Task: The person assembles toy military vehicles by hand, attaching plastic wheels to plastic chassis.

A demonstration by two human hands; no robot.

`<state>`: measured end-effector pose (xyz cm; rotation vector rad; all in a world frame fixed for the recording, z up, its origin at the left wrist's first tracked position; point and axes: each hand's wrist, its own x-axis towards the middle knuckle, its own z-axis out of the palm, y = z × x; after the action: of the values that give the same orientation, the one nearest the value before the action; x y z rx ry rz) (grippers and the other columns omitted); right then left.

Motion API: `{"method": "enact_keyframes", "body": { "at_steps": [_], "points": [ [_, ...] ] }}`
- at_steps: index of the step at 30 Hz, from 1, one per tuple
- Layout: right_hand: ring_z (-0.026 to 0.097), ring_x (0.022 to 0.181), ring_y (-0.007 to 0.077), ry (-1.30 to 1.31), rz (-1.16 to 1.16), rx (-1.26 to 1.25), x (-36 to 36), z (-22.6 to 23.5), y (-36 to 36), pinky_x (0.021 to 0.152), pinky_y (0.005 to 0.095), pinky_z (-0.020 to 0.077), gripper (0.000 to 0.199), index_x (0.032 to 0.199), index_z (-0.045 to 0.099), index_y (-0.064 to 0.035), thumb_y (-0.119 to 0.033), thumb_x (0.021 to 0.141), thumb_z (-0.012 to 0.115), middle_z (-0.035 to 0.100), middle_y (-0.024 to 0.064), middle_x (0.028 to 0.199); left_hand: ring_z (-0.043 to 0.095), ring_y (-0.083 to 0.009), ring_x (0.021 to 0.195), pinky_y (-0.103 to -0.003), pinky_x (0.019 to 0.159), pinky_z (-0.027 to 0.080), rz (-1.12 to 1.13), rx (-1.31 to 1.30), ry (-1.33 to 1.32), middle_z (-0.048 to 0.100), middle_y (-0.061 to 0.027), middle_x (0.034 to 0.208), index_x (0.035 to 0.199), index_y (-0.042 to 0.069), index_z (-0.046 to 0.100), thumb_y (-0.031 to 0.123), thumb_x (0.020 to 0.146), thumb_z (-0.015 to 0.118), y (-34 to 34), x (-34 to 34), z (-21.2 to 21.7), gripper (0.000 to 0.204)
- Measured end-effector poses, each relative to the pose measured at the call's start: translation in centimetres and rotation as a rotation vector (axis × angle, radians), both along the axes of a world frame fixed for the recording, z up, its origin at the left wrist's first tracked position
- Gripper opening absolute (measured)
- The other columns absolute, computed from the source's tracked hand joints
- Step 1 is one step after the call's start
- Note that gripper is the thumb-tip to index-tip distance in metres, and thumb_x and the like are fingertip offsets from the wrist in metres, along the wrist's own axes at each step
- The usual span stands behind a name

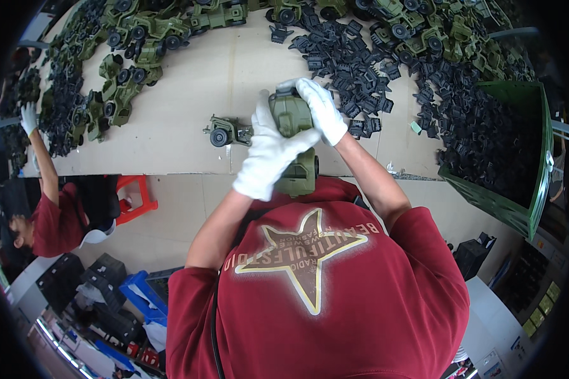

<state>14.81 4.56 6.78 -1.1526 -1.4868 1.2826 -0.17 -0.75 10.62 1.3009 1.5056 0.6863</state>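
Both my hands wear white gloves and grip an olive-green toy truck body (295, 142) held upright over the table's near edge. My left hand (269, 155) wraps its left side and middle. My right hand (321, 108) covers its top right end. Just left of my hands a small green toy vehicle (226, 131) with a black wheel lies on the table (189, 82). A spread of small black plastic parts (348, 69) lies right behind my hands.
Several green toy jeeps (139, 38) are heaped along the far and left table edges. A green crate (530, 189) of black parts stands at the right. A co-worker in a red shirt (50, 215) reaches a gloved hand (29, 117) at the left, beside a red stool (136, 197).
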Motion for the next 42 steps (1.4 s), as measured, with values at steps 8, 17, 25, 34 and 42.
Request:
{"method": "enact_keyframes", "body": {
  "at_steps": [8,17,25,34,42],
  "points": [
    [0.058,0.109,0.0341,-0.190,0.047,0.271,-0.1,0.9,-1.8,0.096,0.0399,0.0448,0.034,0.117,0.059,-0.0034,-0.023,0.090,0.054,0.062,0.0168,0.116,0.043,-0.0243,0.131,-0.035,0.108,0.034,0.009,0.036,-0.725,0.046,-0.0169,0.142,0.144,-0.001,0.036,0.030,0.088,0.070,1.0,-2.1,-3.1,0.072],
    [0.064,0.095,0.0310,-0.056,-0.126,0.220,-1.9,1.0,-4.4,0.085,0.0368,0.0491,0.024,0.107,0.060,-0.0002,-0.013,0.087,0.056,0.066,0.0160,0.102,0.062,-0.0233,0.101,-0.034,0.089,0.049,0.055,0.521,-0.355,0.062,-0.0156,0.114,0.119,-0.001,0.055,0.010,0.092,0.056,0.4,-1.3,-4.2,0.029],
    [0.059,0.105,0.0213,0.057,-0.286,-0.011,-2.3,-1.0,-1.7,0.094,0.0337,0.0451,0.040,0.129,0.049,-0.0049,-0.023,0.095,0.060,0.054,0.0100,0.126,0.059,-0.0225,0.102,-0.033,0.091,0.046,0.282,0.438,-0.163,0.063,-0.0169,0.109,0.113,-0.002,0.059,0.023,0.098,0.054,4.3,-3.3,-6.2,0.030],
    [0.067,0.087,0.0232,-0.480,-0.399,-0.187,7.3,-6.0,2.1,0.078,0.0325,0.0523,0.023,0.109,0.067,-0.0068,-0.019,0.088,0.065,0.069,0.0147,0.098,0.040,-0.0359,0.132,-0.046,0.104,0.044,0.556,0.162,-0.359,0.032,-0.0161,0.150,0.150,0.006,0.026,0.058,0.092,0.054,16.1,-17.8,3.3,0.083],
    [0.063,0.103,0.0331,-1.278,-0.218,0.021,5.3,-7.3,-0.8,0.083,0.0444,0.0525,0.050,0.125,0.055,-0.0150,-0.039,0.083,0.067,0.055,0.0110,0.129,0.057,-0.0402,0.116,-0.039,0.098,0.046,-0.216,-0.306,0.588,0.053,-0.0300,0.129,0.135,-0.004,0.047,0.051,0.075,0.076,4.4,-11.7,-5.6,0.087]
  ]
}}
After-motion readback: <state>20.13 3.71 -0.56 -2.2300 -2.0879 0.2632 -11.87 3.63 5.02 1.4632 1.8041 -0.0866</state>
